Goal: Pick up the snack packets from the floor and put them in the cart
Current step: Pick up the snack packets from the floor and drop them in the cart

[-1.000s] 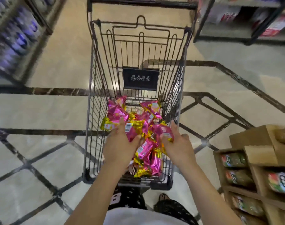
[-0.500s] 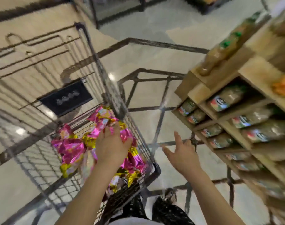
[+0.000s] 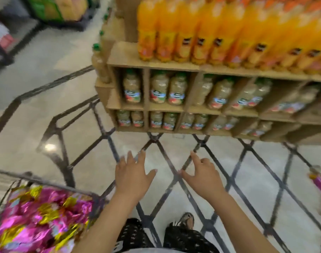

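Now my left hand (image 3: 133, 177) and right hand (image 3: 203, 177) hover empty, fingers spread, above the glossy floor (image 3: 94, 161); crinkly pink-gold foil snack packets (image 3: 41, 216) fill a corner of the wire cart (image 3: 52, 183).

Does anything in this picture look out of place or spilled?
Yes. A pink and gold snack packet lies on the floor at the right edge, apart from the cart, where the other packets are piled. It is blurred, so the count is unclear.
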`<state>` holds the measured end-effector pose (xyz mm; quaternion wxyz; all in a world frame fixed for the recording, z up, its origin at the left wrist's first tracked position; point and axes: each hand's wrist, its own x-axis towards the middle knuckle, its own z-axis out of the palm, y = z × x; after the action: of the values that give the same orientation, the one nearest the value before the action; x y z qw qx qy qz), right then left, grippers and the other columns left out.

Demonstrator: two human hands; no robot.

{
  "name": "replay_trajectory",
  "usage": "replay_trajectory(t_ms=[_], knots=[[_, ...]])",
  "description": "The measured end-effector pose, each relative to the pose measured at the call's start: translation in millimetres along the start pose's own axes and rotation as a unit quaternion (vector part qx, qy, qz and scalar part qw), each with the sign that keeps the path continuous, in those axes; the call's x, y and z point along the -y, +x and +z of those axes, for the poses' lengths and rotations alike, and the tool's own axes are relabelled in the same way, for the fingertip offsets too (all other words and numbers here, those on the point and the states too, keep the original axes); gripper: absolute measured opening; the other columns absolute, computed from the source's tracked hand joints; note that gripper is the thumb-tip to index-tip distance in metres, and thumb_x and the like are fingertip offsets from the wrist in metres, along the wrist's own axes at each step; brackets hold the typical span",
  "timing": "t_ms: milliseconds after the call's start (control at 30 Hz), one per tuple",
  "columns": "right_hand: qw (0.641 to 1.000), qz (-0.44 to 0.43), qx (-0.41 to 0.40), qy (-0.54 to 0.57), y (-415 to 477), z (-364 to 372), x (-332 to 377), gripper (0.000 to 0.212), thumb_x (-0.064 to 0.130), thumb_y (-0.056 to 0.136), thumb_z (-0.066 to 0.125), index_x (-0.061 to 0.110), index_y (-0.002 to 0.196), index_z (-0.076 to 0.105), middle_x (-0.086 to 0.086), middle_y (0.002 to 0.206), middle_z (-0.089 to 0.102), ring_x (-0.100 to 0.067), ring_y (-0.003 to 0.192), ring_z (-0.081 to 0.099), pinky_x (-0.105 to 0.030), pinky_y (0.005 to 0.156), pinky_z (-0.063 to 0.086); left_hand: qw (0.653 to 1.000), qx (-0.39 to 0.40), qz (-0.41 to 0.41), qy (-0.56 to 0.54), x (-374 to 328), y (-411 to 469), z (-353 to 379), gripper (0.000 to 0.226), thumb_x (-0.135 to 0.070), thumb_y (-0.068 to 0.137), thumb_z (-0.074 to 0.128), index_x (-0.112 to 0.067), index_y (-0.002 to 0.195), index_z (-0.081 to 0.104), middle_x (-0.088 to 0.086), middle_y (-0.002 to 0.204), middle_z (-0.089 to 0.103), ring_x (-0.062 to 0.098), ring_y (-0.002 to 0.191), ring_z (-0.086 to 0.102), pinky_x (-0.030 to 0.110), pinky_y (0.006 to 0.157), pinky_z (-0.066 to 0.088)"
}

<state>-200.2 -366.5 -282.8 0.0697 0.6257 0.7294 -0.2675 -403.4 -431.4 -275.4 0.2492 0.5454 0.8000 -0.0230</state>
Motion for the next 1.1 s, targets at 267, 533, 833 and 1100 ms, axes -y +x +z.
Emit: replay_trajectory(t_ms=[267, 533, 833, 1100], knots=[[0.982, 0.159, -0.062, 0.077, -66, -39, -185, 0.082, 0.068, 0.089, 0.044, 0.028, 0.155, 0.016, -0.015, 0.145, 0.037, -0.033, 0.132, 0.036, -0.040, 0.104, 0.038, 0.980, 0.050, 0.168, 0.093, -200, -7, 49, 0.075, -0.064, 0.095, 0.034, -0.028, 0.156, 0.009, 0.013, 0.162, 0.013, 0.034, 0.148, 0.012, 0.042, 0.119, 0.018], [0.920, 0.311, -0.112, 0.209, -130, -38, -283, 0.083, 0.071, 0.088, 0.042, 0.028, 0.155, 0.017, -0.014, 0.149, 0.035, -0.032, 0.135, 0.035, -0.038, 0.105, 0.039, 0.922, 0.092, 0.315, 0.208, -314, -25, 90, 0.077, -0.066, 0.094, 0.032, -0.027, 0.156, 0.008, 0.014, 0.161, 0.014, 0.034, 0.147, 0.015, 0.044, 0.119, 0.019], [0.827, 0.435, -0.158, 0.318, -167, -46, -350, 0.083, 0.071, 0.088, 0.043, 0.030, 0.154, 0.015, -0.013, 0.151, 0.031, -0.032, 0.137, 0.031, -0.043, 0.110, 0.035, 0.844, 0.130, 0.446, 0.269, -430, -20, 120, 0.076, -0.065, 0.095, 0.033, -0.029, 0.156, 0.008, 0.012, 0.162, 0.015, 0.033, 0.148, 0.015, 0.042, 0.119, 0.021], [0.785, 0.497, -0.150, 0.338, -129, -86, -396, 0.084, 0.070, 0.088, 0.043, 0.028, 0.155, 0.011, -0.012, 0.151, 0.031, -0.031, 0.136, 0.033, -0.041, 0.109, 0.033, 0.757, 0.193, 0.546, 0.305, -540, 22, 126, 0.077, -0.064, 0.095, 0.035, -0.030, 0.156, 0.005, 0.011, 0.160, 0.021, 0.031, 0.145, 0.023, 0.041, 0.114, 0.029]])
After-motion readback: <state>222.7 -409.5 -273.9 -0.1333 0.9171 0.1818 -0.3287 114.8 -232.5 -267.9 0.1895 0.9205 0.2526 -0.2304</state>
